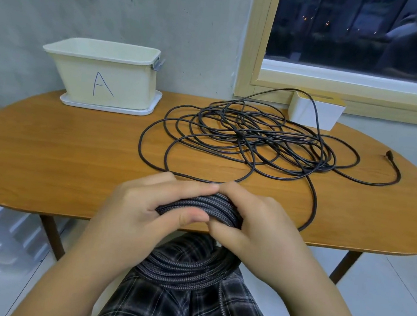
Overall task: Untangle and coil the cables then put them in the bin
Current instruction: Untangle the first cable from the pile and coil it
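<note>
A coil of dark braided cable (204, 205) hangs over the near table edge, its lower loops (184, 269) above my lap. My left hand (144, 207) grips the coil's top from the left, thumb across the strands. My right hand (254, 223) grips the same coil from the right. One strand runs from the coil up the right side into a loose tangle of black cable (251, 139) spread over the table's right half, with a plug end (388, 153) at far right. The cream bin marked "A" (102, 75) stands at the back left on a white tray (153, 108).
The oval wooden table (60, 146) has bare surface on its left half. A small white box with a wooden lid (314, 112) stands at the back right under the window, with cable looped over it. A grey wall is behind.
</note>
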Action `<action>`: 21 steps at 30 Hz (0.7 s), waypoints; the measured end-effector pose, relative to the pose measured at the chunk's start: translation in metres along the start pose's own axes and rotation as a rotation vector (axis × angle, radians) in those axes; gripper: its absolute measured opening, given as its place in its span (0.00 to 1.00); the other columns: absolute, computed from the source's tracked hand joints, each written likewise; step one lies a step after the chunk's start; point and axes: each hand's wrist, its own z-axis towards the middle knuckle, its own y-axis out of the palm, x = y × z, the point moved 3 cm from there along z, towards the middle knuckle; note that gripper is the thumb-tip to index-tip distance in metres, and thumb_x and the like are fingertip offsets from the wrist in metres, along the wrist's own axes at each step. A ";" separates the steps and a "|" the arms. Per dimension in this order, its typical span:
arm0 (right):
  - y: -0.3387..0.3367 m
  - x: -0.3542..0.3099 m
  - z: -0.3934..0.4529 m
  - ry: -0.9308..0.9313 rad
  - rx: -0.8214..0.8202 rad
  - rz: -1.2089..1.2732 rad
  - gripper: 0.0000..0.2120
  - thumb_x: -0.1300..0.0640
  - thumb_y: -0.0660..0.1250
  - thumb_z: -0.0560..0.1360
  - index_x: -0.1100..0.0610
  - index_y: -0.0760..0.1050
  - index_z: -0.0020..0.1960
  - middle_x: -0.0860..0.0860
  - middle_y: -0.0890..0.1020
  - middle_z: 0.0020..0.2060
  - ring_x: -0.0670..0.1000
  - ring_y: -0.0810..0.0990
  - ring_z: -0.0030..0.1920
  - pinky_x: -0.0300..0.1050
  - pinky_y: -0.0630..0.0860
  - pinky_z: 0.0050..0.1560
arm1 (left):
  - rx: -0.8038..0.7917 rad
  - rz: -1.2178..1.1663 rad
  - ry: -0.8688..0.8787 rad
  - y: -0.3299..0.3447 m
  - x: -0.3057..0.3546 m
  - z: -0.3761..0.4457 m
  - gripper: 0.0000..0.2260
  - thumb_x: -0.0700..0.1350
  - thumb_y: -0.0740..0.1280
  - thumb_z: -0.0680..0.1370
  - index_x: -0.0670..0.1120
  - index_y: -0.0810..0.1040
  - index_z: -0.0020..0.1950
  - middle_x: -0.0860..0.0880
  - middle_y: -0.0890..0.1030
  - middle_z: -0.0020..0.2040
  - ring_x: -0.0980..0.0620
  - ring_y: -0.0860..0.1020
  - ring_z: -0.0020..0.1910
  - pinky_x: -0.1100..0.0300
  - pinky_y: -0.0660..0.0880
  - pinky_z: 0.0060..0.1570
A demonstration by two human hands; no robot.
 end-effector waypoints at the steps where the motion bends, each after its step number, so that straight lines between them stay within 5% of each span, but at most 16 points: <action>1: -0.001 0.002 0.000 0.010 0.031 0.042 0.15 0.39 0.58 0.69 0.39 0.67 0.55 0.39 0.78 0.37 0.42 0.76 0.40 0.38 0.72 0.37 | 0.026 -0.011 0.000 -0.001 -0.001 -0.001 0.16 0.60 0.65 0.73 0.62 0.77 0.60 0.62 0.75 0.38 0.62 0.74 0.36 0.75 0.64 0.37; 6: -0.007 0.011 -0.003 0.070 0.110 0.041 0.18 0.43 0.69 0.70 0.45 0.72 0.58 0.35 0.73 0.44 0.32 0.71 0.45 0.29 0.66 0.42 | 0.195 0.019 -0.027 -0.010 -0.001 -0.003 0.15 0.57 0.66 0.72 0.64 0.76 0.59 0.56 0.76 0.38 0.56 0.73 0.35 0.72 0.65 0.35; 11: -0.004 0.011 -0.006 0.133 0.088 0.169 0.18 0.43 0.69 0.71 0.38 0.65 0.57 0.28 0.74 0.41 0.30 0.72 0.45 0.26 0.67 0.43 | 0.351 -0.056 -0.039 -0.012 0.005 -0.003 0.13 0.54 0.68 0.71 0.65 0.78 0.55 0.64 0.81 0.45 0.65 0.78 0.44 0.76 0.68 0.44; 13: 0.003 0.010 -0.006 0.154 0.060 0.240 0.20 0.43 0.67 0.71 0.37 0.63 0.59 0.28 0.74 0.48 0.34 0.75 0.47 0.31 0.72 0.44 | 0.410 -0.109 -0.048 -0.011 0.008 -0.003 0.13 0.54 0.69 0.70 0.69 0.78 0.52 0.67 0.81 0.44 0.68 0.76 0.39 0.78 0.68 0.41; 16: 0.009 0.011 -0.008 0.169 0.081 0.323 0.19 0.40 0.64 0.73 0.38 0.64 0.62 0.33 0.76 0.52 0.39 0.77 0.52 0.38 0.75 0.51 | 0.488 -0.171 -0.058 -0.011 0.007 -0.005 0.11 0.58 0.67 0.71 0.69 0.79 0.52 0.63 0.80 0.37 0.69 0.73 0.34 0.76 0.68 0.38; 21: 0.013 0.012 -0.008 0.185 0.102 0.432 0.19 0.39 0.59 0.74 0.41 0.66 0.63 0.32 0.76 0.51 0.37 0.75 0.54 0.30 0.69 0.48 | 0.565 -0.172 -0.115 -0.017 0.002 -0.006 0.15 0.65 0.65 0.71 0.65 0.79 0.56 0.52 0.77 0.38 0.68 0.73 0.34 0.69 0.71 0.40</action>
